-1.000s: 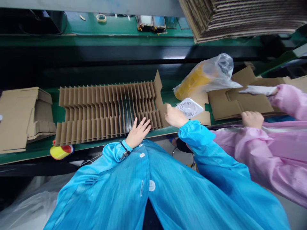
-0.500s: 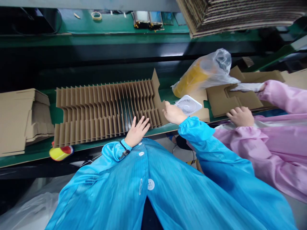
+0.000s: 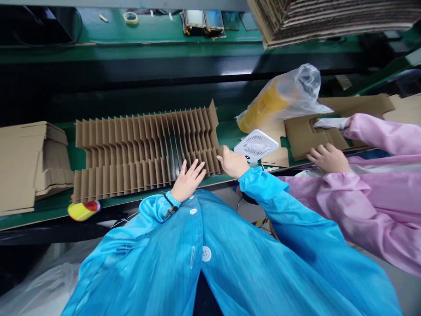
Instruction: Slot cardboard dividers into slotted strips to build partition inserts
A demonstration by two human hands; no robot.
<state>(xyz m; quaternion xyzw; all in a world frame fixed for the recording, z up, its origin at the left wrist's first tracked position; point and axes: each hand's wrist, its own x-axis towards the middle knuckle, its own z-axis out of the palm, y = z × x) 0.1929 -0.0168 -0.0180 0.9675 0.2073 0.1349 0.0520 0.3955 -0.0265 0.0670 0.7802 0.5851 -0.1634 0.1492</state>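
A long row of upright cardboard dividers with notched middles stands along the bench in front of me. My left hand lies with fingers spread on the near edges of the dividers toward the row's right end. At that end, my right hand has its fingers closed on the lower near part of the last cardboard divider, which stands almost in line with the others. Just beyond the right hand lies a white square fan with a round grille.
Flat cardboard sheets are stacked at left, by a red and yellow object. A yellow roll in a clear plastic bag lies behind the fan. At right, a co-worker's hands handle cardboard. Stacked cardboard overhangs the upper right.
My right hand has moved left and slightly nearer, and the end divider has swung from leaning outward to more upright. My left hand has stayed put. The co-worker's cardboard has shifted.
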